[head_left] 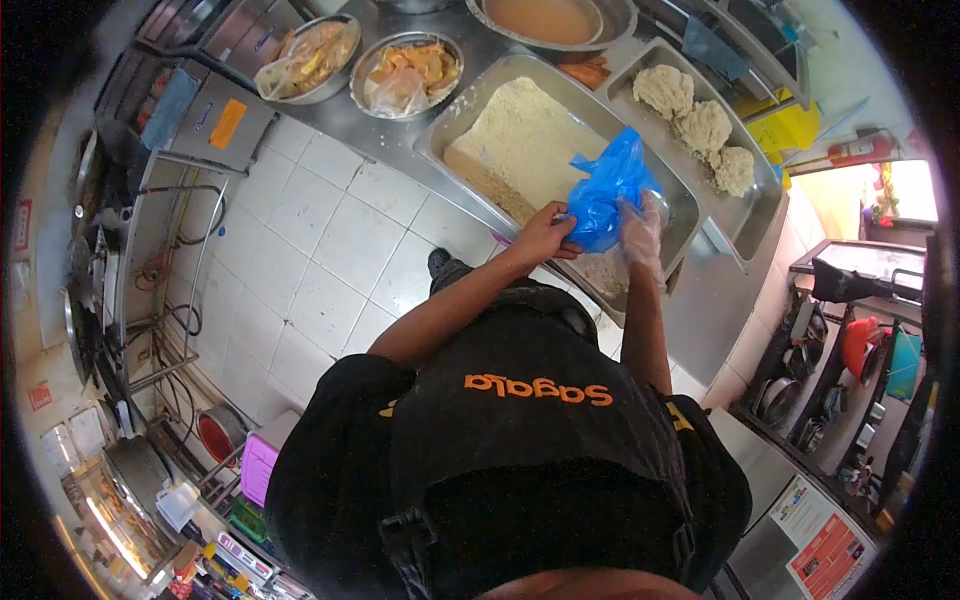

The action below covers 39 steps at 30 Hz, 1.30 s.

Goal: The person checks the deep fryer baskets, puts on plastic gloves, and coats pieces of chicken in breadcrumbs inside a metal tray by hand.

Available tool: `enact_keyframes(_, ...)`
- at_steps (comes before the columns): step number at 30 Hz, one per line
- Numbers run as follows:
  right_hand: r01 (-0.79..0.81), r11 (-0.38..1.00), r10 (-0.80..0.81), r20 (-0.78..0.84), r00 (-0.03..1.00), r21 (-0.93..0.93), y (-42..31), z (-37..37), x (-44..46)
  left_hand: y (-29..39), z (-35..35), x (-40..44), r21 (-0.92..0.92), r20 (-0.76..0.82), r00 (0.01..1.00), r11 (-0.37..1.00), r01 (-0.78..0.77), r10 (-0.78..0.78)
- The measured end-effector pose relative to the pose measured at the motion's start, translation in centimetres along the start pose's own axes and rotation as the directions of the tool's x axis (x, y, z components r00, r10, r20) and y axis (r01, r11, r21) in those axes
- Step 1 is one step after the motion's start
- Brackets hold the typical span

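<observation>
A crumpled blue plastic bag (605, 205) is between my two hands, above the near right part of a metal tray. My left hand (543, 238) is bare and closed on the bag's left edge. A clear plastic glove covers my right hand (642, 235), which grips the bag's right side; its fingertips are partly hidden. Pale flour-like powder (525, 125) lies in the tray below, with a browner patch along the near side. In a second metal tray (755, 222) to the right sit several lumpy pieces coated in pale breading (703, 127).
Two metal bowls hold wet-looking pieces (420, 68) and pieces in clear plastic (312, 58) at the back left. Brownish liquid (545, 18) fills a basin at the back. Shelves with pans (778, 400) stand on the right. White floor tiles (335, 215) lie left of the counter.
</observation>
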State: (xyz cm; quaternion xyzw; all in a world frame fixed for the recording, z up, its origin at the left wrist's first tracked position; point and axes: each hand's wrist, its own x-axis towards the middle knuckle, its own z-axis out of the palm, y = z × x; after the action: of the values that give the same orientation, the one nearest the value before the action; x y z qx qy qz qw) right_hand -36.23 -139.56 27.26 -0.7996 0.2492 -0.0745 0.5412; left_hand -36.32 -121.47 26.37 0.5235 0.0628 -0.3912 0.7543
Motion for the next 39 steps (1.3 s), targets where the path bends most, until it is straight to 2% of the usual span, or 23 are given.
enact_keyframes(3,0.286,0.935,-0.256,0.157,0.954,-0.21,-2.3,-0.2,-2.1,1.2,0.6,-0.2,-0.128,-0.089,0.995,0.992,0.021,-0.032)
enact_keyframes(4,0.581,0.749,-0.599,0.048,0.799,-0.318,2.7,0.9,-1.0,1.8,0.9,-0.5,-0.16,-0.124,0.992,0.987,0.018,-0.038)
enact_keyframes(7,0.632,0.696,-0.556,0.301,0.775,-0.341,-2.0,0.8,-3.4,3.3,0.9,-0.3,-0.195,-0.125,0.992,0.98,-0.025,0.0)
enact_keyframes(10,0.822,0.46,-0.71,0.416,0.568,-0.336,-0.7,0.1,-2.8,2.9,0.4,0.5,-0.132,-0.131,0.984,0.982,-0.136,0.119)
enact_keyframes(13,0.646,0.762,-0.549,0.482,0.683,-0.048,-2.3,-0.7,-2.1,2.1,-1.0,2.8,0.001,-0.228,0.941,0.966,-0.258,0.251)
enact_keyframes(14,0.442,0.887,-0.452,0.434,0.779,0.131,-2.5,-0.7,-1.9,2.7,-1.2,3.1,0.034,-0.228,0.91,0.936,-0.349,0.347)
enact_keyframes(15,0.208,0.928,-0.329,0.417,0.847,0.31,-2.7,-0.8,-1.9,3.3,-1.4,3.4,0.065,-0.229,0.868,0.896,-0.439,0.442)
enact_keyframes(16,-0.043,0.883,-0.187,0.435,0.881,0.467,-2.8,-0.8,-2.0,3.6,-1.7,3.5,0.095,-0.233,0.816,0.848,-0.522,0.529)
enact_keyframes(18,-0.346,0.724,0.023,0.481,0.876,0.596,-5.7,-0.3,-3.8,4.4,-2.3,3.2,0.156,-0.182,0.778,0.799,-0.581,0.602)
enact_keyframes(19,-0.478,0.601,0.126,0.515,0.848,0.64,-6.9,0.3,-4.4,4.8,-2.6,2.8,0.189,-0.153,0.758,0.772,-0.607,0.634)
enact_keyframes(20,-0.486,0.604,0.078,0.56,0.825,0.632,-7.4,1.1,-4.5,5.4,-2.8,2.1,0.283,-0.133,0.75,0.75,-0.598,0.648)
enact_keyframes(23,-0.203,0.883,-0.015,0.457,0.889,0.423,-10.2,5.3,-3.0,8.0,-3.6,-0.8,0.513,-0.103,0.724,0.66,-0.549,0.682)
enact_keyframes(25,-0.1,0.927,-0.094,0.483,0.871,0.361,-11.0,8.2,-2.3,10.2,-5.4,-2.3,0.607,-0.118,0.694,0.605,-0.516,0.711)
enact_keyframes(28,0.011,0.92,-0.217,0.488,0.845,0.391,-13.6,13.8,-0.5,14.3,-11.6,-4.8,0.856,-0.001,0.493,0.256,-0.45,0.87)
enact_keyframes(29,0.031,0.906,-0.253,0.481,0.84,0.422,-14.7,16.3,0.0,15.7,-14.1,-5.9,0.854,0.013,0.469,0.235,-0.465,0.883)
enact_keyframes(31,-0.026,0.925,-0.21,0.566,0.797,0.38,-19.9,21.2,0.6,18.0,-19.2,-8.0,0.849,0.041,0.428,0.195,-0.492,0.903)
enact_keyframes(32,0.205,0.876,-0.428,0.508,0.747,0.437,-20.8,24.4,1.3,18.5,-21.5,-8.9,0.794,-0.091,0.404,0.311,-0.522,0.91)
enact_keyframes(34,0.387,0.813,-0.575,0.501,0.647,0.434,-23.5,30.9,3.2,19.5,-25.9,-10.3,0.63,-0.352,0.362,0.505,-0.59,0.863)
enact_keyframes(35,0.355,0.85,-0.524,0.556,0.646,0.389,-25.3,34.1,4.0,19.6,-28.7,-10.8,0.568,-0.469,0.367,0.593,-0.571,0.803)
enact_keyframes(36,0.616,0.704,-0.71,0.352,0.61,0.353,-26.1,37.5,4.3,19.3,-31.6,-11.3,0.497,-0.575,0.369,0.671,-0.551,0.73)
enact_keyframes(37,0.823,0.511,-0.859,0.152,0.488,0.248,-26.2,41.2,4.3,19.2,-34.3,-12.1,0.531,-0.601,0.389,0.713,-0.458,0.698)
enact_keyframes(38,0.952,0.294,-0.955,-0.022,0.297,0.087,-26.3,43.9,3.9,18.9,-36.7,-13.0,0.558,-0.629,0.406,0.749,-0.357,0.663)
enact_keyframes(39,0.944,0.319,-0.946,0.083,0.312,0.084,-26.8,45.7,3.5,18.5,-38.9,-13.7,0.567,-0.651,0.381,0.754,-0.331,0.656)
